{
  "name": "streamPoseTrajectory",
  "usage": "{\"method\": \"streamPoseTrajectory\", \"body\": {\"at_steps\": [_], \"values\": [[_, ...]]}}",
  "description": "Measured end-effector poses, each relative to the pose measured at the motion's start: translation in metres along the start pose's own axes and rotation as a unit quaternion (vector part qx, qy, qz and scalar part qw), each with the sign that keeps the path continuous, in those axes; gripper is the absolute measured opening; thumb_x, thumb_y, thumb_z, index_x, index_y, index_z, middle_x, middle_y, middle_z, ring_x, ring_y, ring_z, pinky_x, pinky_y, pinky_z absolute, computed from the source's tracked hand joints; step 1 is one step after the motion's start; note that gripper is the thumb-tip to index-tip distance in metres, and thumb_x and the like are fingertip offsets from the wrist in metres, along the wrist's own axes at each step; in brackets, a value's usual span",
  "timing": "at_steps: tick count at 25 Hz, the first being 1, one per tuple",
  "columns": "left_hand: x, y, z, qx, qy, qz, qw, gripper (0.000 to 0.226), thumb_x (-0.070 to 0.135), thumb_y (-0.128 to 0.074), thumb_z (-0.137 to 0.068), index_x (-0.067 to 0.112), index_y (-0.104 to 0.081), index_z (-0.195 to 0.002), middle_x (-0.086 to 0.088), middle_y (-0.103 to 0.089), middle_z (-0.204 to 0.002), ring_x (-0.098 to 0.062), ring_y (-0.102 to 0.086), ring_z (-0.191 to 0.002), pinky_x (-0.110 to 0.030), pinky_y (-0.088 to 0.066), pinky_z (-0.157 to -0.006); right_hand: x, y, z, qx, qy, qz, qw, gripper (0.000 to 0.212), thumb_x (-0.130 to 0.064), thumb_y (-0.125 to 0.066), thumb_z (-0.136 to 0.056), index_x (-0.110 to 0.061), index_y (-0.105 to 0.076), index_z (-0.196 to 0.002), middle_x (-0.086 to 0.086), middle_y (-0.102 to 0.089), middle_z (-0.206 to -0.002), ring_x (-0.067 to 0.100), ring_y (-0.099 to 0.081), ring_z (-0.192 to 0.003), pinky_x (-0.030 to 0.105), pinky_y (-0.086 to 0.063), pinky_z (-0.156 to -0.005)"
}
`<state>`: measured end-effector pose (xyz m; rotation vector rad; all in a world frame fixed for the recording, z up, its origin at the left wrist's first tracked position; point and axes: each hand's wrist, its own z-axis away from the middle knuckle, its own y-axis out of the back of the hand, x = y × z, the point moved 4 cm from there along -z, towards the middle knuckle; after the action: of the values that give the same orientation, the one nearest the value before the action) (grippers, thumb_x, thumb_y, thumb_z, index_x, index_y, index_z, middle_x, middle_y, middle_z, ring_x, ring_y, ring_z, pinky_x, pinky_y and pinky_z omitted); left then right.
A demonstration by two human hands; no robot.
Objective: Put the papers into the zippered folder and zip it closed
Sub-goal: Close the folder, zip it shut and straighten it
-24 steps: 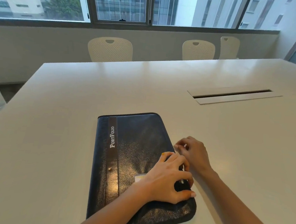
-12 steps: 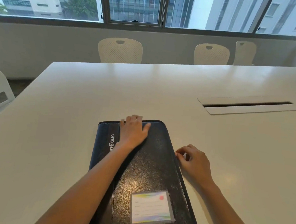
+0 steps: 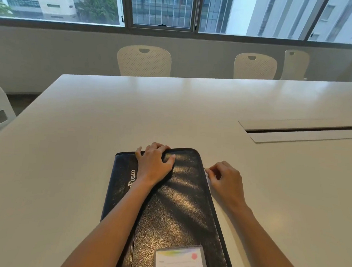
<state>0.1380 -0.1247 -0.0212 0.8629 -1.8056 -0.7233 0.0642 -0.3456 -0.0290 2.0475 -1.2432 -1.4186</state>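
Soft daylight from windows (image 3: 163, 7) — glare on glossy table (image 3: 193, 105), wide-angle bending at edges.

I'm sat at a big white table (image 3: 193, 113) with a cable slot (image 3: 300, 131) over on my right, three white chairs (image 3: 143, 61) across, windows (image 3: 162, 6) behind.

My left hand (image 3: 154, 165): bare, no glove.
My right hand (image 3: 226, 178): bare, no glove.
My forearms: uncovered up to the near frame edge.
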Motion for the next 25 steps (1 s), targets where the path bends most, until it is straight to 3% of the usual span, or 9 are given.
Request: {"method": "streamPoseTrajectory", "body": {"at_steps": [4, 7, 11, 14, 20, 25], "values": [[0.0, -0.001, 0.0, -0.009, 0.001, -0.008, 1.0, 0.047, 0.054, -0.052, -0.086, 0.025, -0.062, -0.121, 0.006, -0.058, -0.121, -0.014, -0.051, -0.115, -0.052, -0.012, -0.111, -0.005, -0.022, -0.039, -0.015, -0.008, -0.029, 0.999, 0.01, -0.022, -0.067, -0.087, -0.016, -0.072, -0.08, -0.004, -0.067, -0.077, 0.008, -0.059, -0.066, 0.03, -0.056, -0.061], [-0.001, -0.002, 0.0, -0.009, 0.001, -0.008, 1.0, 0.047, 0.054, -0.051, -0.086, 0.025, -0.062, -0.121, 0.006, -0.058, -0.121, -0.014, -0.051, -0.116, -0.052, -0.012, -0.111, -0.009, -0.034, -0.064, -0.083, -0.034, -0.105, 0.99, 0.01, -0.018, -0.066, -0.087, -0.018, -0.075, -0.082, -0.005, -0.071, -0.074, 0.009, -0.063, -0.064, 0.021, -0.055, -0.057], [0.004, -0.001, 0.002, -0.045, 0.006, -0.048, 0.998, 0.051, 0.057, -0.045, -0.088, 0.026, -0.058, -0.127, 0.004, -0.055, -0.127, -0.015, -0.047, -0.12, -0.052, -0.011, -0.112, 0.002, -0.034, -0.098, -0.277, -0.167, -0.174, 0.93, 0.006, -0.012, -0.071, -0.083, -0.01, -0.076, -0.08, 0.001, -0.069, -0.059, 0.009, -0.062, -0.05, 0.017, -0.048, -0.046], [0.005, 0.009, 0.007, -0.049, 0.03, -0.145, 0.988, 0.064, 0.065, -0.038, -0.087, 0.023, -0.049, -0.133, -0.003, -0.049, -0.136, -0.022, -0.041, -0.127, -0.055, -0.018, -0.109, 0.003, -0.036, -0.115, -0.347, -0.258, -0.162, 0.887, 0.015, -0.005, -0.07, -0.082, 0.007, -0.072, -0.09, 0.012, -0.07, -0.063, 0.017, -0.066, -0.052, 0.025, -0.054, -0.05], [-0.047, 0.06, 0.027, -0.08, 0.203, -0.241, 0.946, 0.093, 0.08, -0.035, -0.079, 0.009, -0.037, -0.139, -0.014, -0.044, -0.141, -0.031, -0.037, -0.13, -0.055, -0.029, -0.105, -0.02, -0.046, -0.132, -0.365, -0.3, -0.06, 0.879, 0.014, -0.007, -0.069, -0.08, 0.003, -0.065, -0.09, 0.015, -0.071, -0.073, 0.023, -0.069, -0.063, 0.029, -0.056, -0.052], [-0.061, 0.072, 0.037, -0.092, 0.207, -0.229, 0.947, 0.092, 0.085, -0.034, -0.075, 0.012, -0.049, -0.131, -0.005, -0.059, -0.128, -0.025, -0.049, -0.123, -0.056, -0.027, -0.107, -0.05, -0.055, -0.135, -0.338, -0.255, 0.004, 0.906, 0.011, -0.005, -0.068, -0.078, 0.002, -0.062, -0.084, 0.015, -0.065, -0.077, 0.025, -0.064, -0.066, 0.031, -0.053, -0.053]]}}
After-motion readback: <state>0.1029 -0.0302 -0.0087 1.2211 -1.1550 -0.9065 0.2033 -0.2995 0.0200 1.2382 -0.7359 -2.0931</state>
